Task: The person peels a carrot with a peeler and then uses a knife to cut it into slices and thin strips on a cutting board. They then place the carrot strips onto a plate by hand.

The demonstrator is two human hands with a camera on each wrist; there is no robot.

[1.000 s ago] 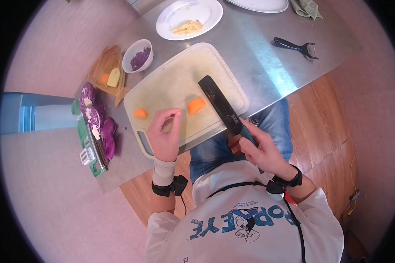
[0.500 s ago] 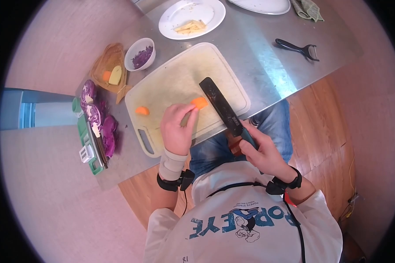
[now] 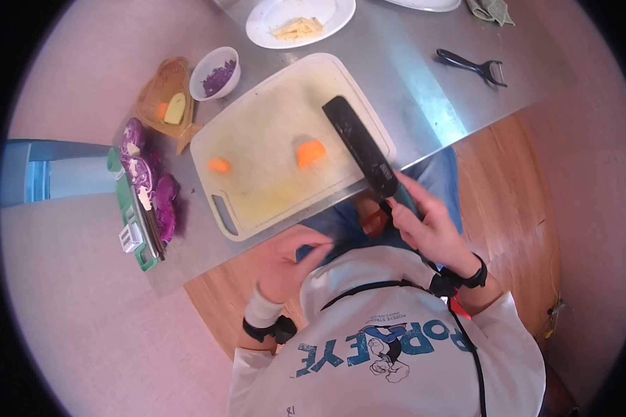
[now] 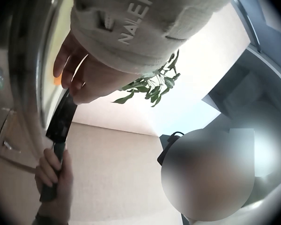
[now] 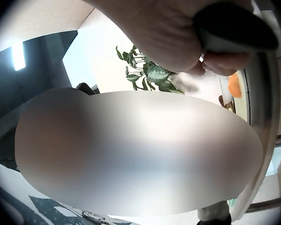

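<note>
My right hand (image 3: 431,226) grips the handle of a black-bladed kitchen knife (image 3: 360,146), its blade reaching over the right part of the cutting board (image 3: 257,128). A cut carrot piece (image 3: 311,154) sits mid-board, left of the blade. Farther left, near the board's handle slot, lies a smaller carrot piece (image 3: 219,165). My left hand (image 3: 289,260) hangs off the table's front edge, before the shirt, with fingers loosely bent and nothing seen in them. The left wrist view shows that hand (image 4: 86,75) above the knife (image 4: 63,117).
Behind the board stand a bowl (image 3: 198,83) of shredded purple cabbage and a plate (image 3: 334,21) with pale strips. A basket (image 3: 149,104) holds a peeled potato and carrot. Purple cabbage pieces (image 3: 165,208) lie by a green-framed grater (image 3: 146,257) at left. A peeler (image 3: 469,64) lies right.
My left hand moved to the carrot piece mid-board, touched it, then drew back off the board toward the body. The knife stays in my right hand, shifted slightly.
</note>
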